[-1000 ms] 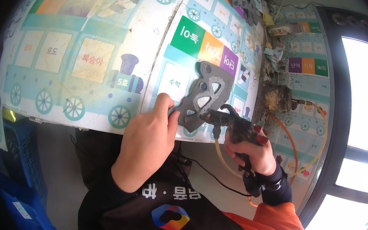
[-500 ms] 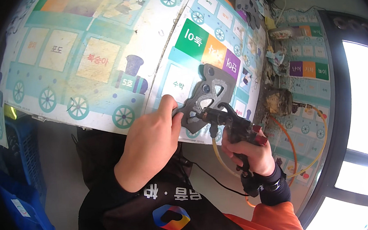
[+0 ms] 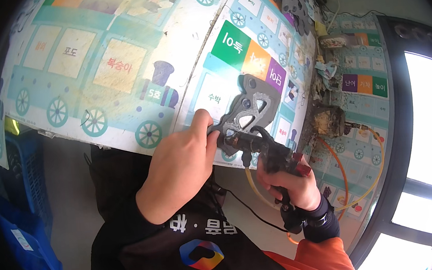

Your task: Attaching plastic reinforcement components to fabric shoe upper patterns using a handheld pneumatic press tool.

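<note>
My left hand (image 3: 177, 159) pinches the lower left end of a flat dark grey cut-out piece (image 3: 267, 92) between thumb and fingers. The piece has several openings with lighter grey edging, and it lies over the printed sheet near the table's front edge. My right hand (image 3: 296, 185) is wrapped round the handle of a dark spray gun (image 3: 275, 154) with red knobs at its back. The gun's front end points left, over the lower part of the piece and close to my left fingertips. A yellowish hose (image 3: 251, 179) hangs from beneath the gun's front.
Train-patterned sheets cover the table (image 3: 121, 107). More grey cut-out pieces (image 3: 294, 4) lie at the far right. A grimy block (image 3: 328, 121) with orange and yellow hoses (image 3: 381, 143) sits beside the table's right edge. Blue crates (image 3: 27, 177) stand at lower left; a bright window is at right.
The spray gun and my right hand have shifted slightly left and down along the piece. My left hand keeps its pinch on the piece's end. The whole view has shifted a little.
</note>
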The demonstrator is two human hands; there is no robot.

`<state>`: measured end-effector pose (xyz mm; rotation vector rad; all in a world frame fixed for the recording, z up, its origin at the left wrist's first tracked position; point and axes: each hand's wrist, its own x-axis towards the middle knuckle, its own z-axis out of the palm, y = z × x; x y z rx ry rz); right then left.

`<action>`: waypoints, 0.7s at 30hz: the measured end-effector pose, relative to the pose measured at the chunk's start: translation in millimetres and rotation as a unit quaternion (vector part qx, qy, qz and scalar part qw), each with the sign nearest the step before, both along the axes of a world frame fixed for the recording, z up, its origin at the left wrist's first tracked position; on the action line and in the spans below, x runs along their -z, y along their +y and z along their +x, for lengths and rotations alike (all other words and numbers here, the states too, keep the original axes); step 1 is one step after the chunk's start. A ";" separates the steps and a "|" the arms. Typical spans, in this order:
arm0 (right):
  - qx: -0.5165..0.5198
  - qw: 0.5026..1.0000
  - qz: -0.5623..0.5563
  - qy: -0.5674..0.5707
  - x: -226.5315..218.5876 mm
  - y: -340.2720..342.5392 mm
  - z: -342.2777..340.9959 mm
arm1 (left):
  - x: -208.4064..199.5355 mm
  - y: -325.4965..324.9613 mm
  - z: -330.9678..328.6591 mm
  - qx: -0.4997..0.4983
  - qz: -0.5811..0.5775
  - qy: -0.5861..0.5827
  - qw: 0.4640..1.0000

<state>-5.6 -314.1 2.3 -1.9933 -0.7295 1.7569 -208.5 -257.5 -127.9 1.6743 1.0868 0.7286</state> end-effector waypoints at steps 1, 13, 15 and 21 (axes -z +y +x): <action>-0.006 1.000 -0.005 -0.002 -0.4 0.4 -0.5 | 0.5 1.6 0.0 0.000 0.005 0.001 1.000; -0.038 0.936 0.198 -0.290 19.2 -35.2 58.6 | 8.2 -1.7 -0.9 0.057 -0.008 -0.048 0.997; -0.135 0.821 0.278 -0.479 64.2 -39.8 115.7 | -8.5 0.4 -0.3 0.038 0.042 -0.086 0.995; -0.080 0.708 0.345 -0.611 117.5 -32.0 130.0 | -107.5 85.2 -48.5 -0.094 0.120 -0.118 0.981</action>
